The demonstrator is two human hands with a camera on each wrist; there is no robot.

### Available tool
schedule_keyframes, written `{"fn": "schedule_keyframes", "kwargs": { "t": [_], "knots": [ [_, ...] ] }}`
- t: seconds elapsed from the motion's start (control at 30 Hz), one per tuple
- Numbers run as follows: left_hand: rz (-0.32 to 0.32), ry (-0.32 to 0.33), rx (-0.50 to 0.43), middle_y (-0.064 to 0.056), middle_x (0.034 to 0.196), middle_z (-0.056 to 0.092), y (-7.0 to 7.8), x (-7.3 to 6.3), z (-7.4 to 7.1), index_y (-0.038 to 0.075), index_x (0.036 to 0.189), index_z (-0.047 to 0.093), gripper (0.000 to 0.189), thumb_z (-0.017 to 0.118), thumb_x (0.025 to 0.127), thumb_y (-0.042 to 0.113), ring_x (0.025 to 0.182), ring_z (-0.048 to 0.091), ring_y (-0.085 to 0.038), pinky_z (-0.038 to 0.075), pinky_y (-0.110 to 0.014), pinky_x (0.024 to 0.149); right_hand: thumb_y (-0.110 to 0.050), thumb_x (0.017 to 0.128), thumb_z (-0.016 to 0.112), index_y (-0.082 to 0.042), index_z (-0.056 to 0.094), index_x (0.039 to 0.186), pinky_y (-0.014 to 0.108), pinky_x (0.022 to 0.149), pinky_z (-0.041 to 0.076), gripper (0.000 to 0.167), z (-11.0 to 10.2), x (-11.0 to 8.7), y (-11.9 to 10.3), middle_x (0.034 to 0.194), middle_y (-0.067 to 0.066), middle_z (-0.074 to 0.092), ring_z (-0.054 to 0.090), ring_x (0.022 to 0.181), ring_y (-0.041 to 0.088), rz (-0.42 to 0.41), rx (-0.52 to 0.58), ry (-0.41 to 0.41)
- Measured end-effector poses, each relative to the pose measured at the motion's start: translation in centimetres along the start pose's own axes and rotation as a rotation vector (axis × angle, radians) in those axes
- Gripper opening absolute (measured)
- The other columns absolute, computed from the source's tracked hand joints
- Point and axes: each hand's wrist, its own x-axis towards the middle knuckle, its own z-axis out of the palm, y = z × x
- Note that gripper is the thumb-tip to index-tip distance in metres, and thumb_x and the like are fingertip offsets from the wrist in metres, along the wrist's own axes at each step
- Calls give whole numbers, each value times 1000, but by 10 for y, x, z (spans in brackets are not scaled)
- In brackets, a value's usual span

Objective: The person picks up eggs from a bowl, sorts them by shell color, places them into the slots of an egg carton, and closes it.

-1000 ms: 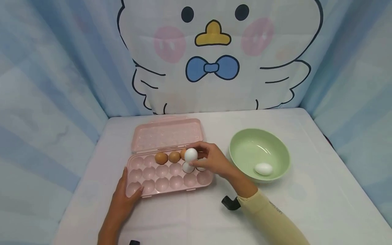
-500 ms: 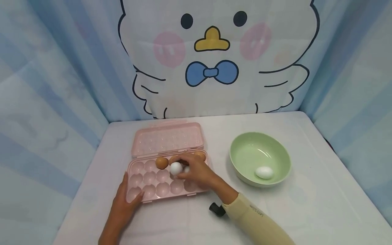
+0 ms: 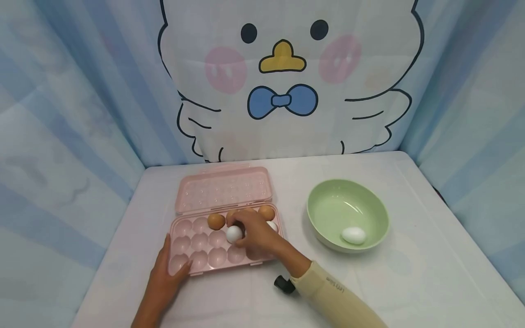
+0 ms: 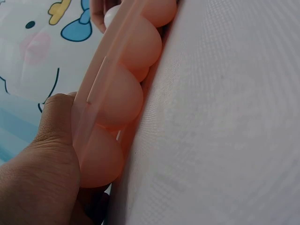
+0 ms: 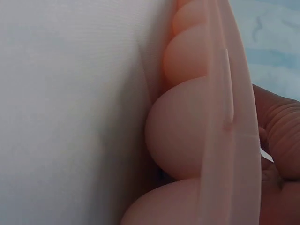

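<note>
A pink plastic egg carton (image 3: 193, 269) lies on the table with its lid (image 3: 223, 189) folded back. At its near left corner my left hand (image 3: 164, 282) grips the carton, the thumb (image 4: 58, 117) on the rim in the left wrist view. My right hand (image 3: 256, 232) pinches a white egg (image 3: 234, 234) at a cup in the middle row. Brown eggs (image 3: 216, 221) sit in the back row, partly hidden by that hand. Another white egg (image 3: 272, 225) shows behind the right hand. In the right wrist view the carton wall (image 5: 229, 154) covers most of the fingers.
To the right stands a light green bowl (image 3: 328, 218) with one white egg (image 3: 354, 235) inside. A black wrist-mounted piece (image 3: 284, 284) hangs by the right sleeve. A patterned curtain (image 3: 283, 132) rises behind the white table (image 3: 430, 255).
My right hand has carried the white egg left along the carton and lowered it to a middle-row cup. The left hand keeps its grip. The whole head view has shifted slightly.
</note>
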Motion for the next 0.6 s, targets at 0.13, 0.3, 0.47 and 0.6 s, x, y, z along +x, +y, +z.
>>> {"fn": "schedule_keyframes", "kwargs": {
  "t": [0.13, 0.3, 0.47, 0.6],
  "knots": [
    [-1, 3, 3, -17, 172, 7, -1, 0, 1, 24, 167, -9, 115, 75, 93, 51, 155, 12, -42, 16, -64, 119, 3, 70, 91, -16, 65, 101, 30, 90, 47, 45, 2, -2, 0, 107, -9, 63, 51, 103, 14, -7, -11, 0],
    [-1, 10, 9, -18, 172, 7, -3, -1, 0, 23, 167, -8, 114, 76, 93, 49, 155, 12, -43, 16, -64, 120, 3, 70, 91, -13, 65, 102, 30, 90, 48, 45, 4, -4, -2, 108, -5, 64, 52, 103, 14, -37, -16, 9],
    [-10, 3, 6, -17, 172, 6, -3, 0, 1, 24, 166, -9, 114, 75, 93, 48, 155, 11, -42, 14, -62, 120, 2, 70, 92, -12, 66, 102, 30, 91, 49, 44, 3, -4, -5, 107, -4, 65, 53, 103, 14, -49, -35, 27],
    [5, 3, 10, -19, 171, 7, -2, 1, 1, 22, 167, -9, 114, 76, 93, 47, 155, 11, -43, 15, -63, 120, 1, 71, 92, -11, 66, 102, 31, 90, 48, 42, 1, -4, -6, 107, -3, 66, 53, 102, 16, -57, -45, 30]
  ]
}}
